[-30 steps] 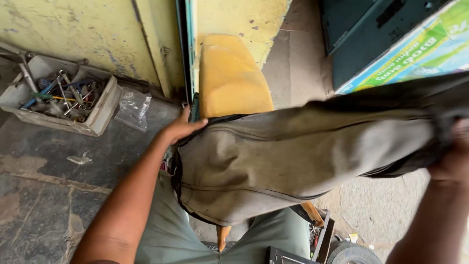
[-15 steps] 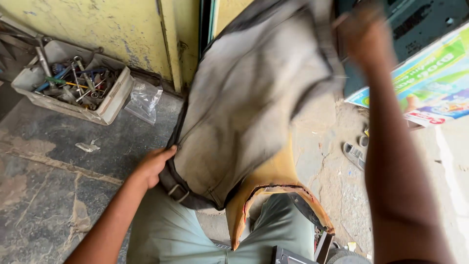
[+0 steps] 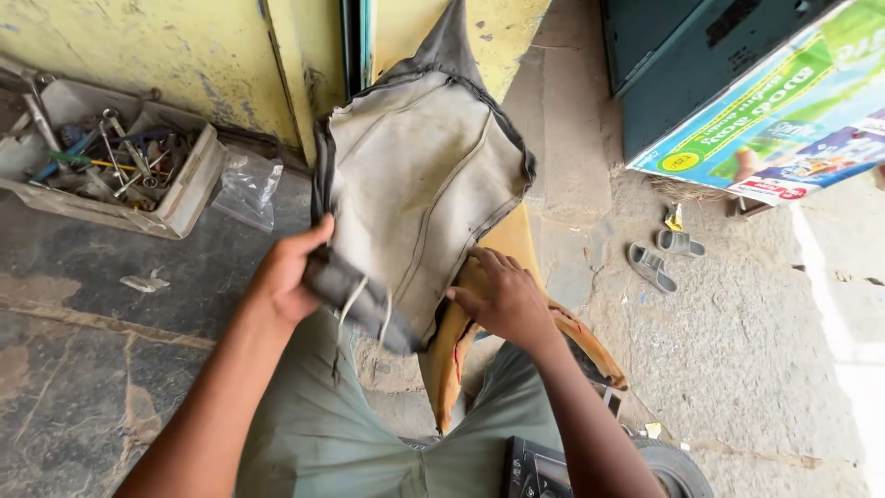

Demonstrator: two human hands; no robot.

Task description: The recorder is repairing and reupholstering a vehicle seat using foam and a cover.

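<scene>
Left hand (image 3: 286,281) pinches the dark hem of the grey fabric seat cover (image 3: 419,184), lifting it inside-out | right hand (image 3: 502,297) lies flat, steadying the yellow foam seat cushion (image 3: 447,355) between the knees | tray of metal tools (image 3: 106,166) well apart, left.

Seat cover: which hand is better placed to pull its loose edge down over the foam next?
Probably the left hand: it already grips the grey seat cover by its lower hem. The right hand lies flat on the yellow foam seat, steadying it and holding no fabric.
</scene>
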